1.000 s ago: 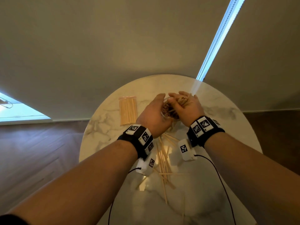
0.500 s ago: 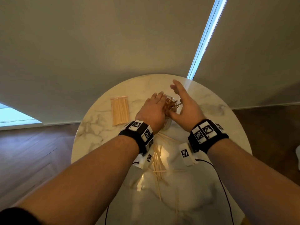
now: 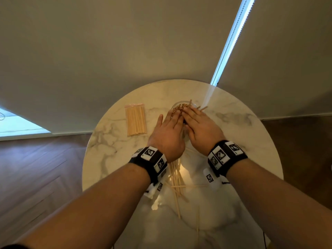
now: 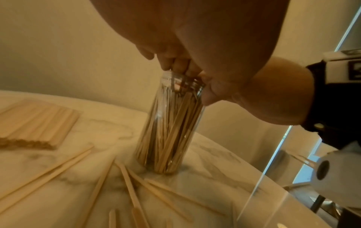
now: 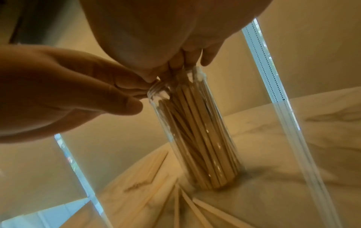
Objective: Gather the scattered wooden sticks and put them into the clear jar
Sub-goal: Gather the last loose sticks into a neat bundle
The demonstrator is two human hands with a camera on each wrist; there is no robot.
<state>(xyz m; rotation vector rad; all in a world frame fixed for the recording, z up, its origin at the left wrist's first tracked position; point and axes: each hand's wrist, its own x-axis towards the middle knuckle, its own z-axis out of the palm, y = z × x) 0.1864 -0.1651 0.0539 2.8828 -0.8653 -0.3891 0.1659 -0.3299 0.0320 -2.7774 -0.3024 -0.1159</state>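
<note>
The clear jar (image 3: 181, 107) stands upright on the round marble table (image 3: 111, 141), packed with wooden sticks (image 5: 199, 131). A few stick ends (image 3: 190, 102) poke out above its rim. Both hands lie over its mouth with fingers straight. My left hand (image 3: 169, 125) touches the near left of the rim, and my right hand (image 3: 198, 121) presses on the stick tops. In the left wrist view the right thumb (image 4: 210, 94) rests against the jar (image 4: 170, 131) at its neck. Loose sticks (image 3: 177, 178) lie scattered on the table under my wrists.
A flat packet of sticks (image 3: 136, 121) lies left of the jar, also seen as the packet (image 4: 35, 125) in the left wrist view. More loose sticks (image 4: 132, 189) fan out from the jar's base toward me. Wood floor surrounds the table.
My left hand let go of the jar's side and came up to its rim. My right hand released its sticks into the jar and flattened over the top.
</note>
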